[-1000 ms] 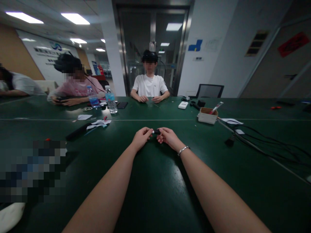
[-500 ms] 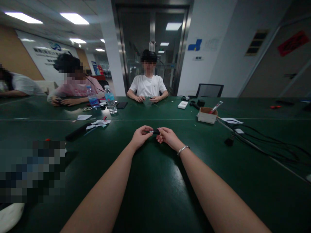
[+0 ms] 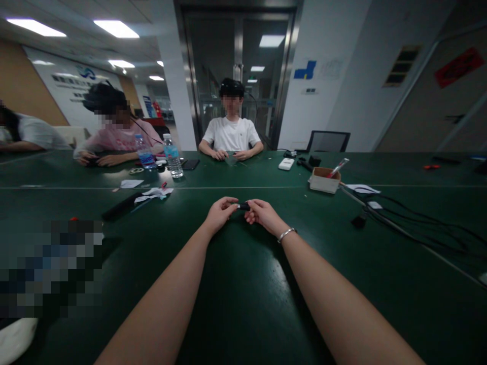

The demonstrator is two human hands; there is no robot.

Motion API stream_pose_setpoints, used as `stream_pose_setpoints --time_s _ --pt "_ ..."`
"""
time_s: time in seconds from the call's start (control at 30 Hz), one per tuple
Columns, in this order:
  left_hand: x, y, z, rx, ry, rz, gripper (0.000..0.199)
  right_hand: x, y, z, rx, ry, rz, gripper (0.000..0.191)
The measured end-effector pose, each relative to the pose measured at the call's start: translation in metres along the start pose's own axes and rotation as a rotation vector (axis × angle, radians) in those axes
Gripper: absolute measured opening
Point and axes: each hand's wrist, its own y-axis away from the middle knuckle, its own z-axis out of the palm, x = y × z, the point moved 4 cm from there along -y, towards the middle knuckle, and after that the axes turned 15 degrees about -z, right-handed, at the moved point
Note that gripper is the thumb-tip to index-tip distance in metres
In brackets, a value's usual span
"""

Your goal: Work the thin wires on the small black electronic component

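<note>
Between my two hands, just above the green table [image 3: 243, 274], is a small black object with a silvery end [image 3: 244, 207]; its kind is too small to make out. My left hand [image 3: 221, 213] pinches the silvery end between thumb and fingers. The black end is gripped by the thumb and forefinger of my right hand [image 3: 264, 215], its other fingers curled below. A silver bracelet [image 3: 286, 234] circles my right wrist. Fingertips cover both ends of the object.
Two water bottles [image 3: 173, 156] stand at the back left, near crumpled tissue [image 3: 154, 194]. To the right are a small open box [image 3: 324, 181] with a pen-like item inside and black cables [image 3: 422, 223]. Across the table sits a person in a white shirt [image 3: 233, 134]; others sit left.
My left fingers have shifted slightly on the small object, and its silvery end shows a little differently. Both arms stay in place.
</note>
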Motion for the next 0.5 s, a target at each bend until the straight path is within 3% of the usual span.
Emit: stream_pose_setpoints --time_s 0.23,0.5 --pt "-0.0027 -0.0023 0.002 0.012 0.004 -0.077 0.034 0.002 -0.0013 -0.0009 0.005 0.01 0.007 0.015" --pt "-0.0053 -0.0044 0.0008 0.002 -0.003 -0.045 0.035 0.0025 -0.0012 -0.0008 0.004 0.008 0.007 0.017"
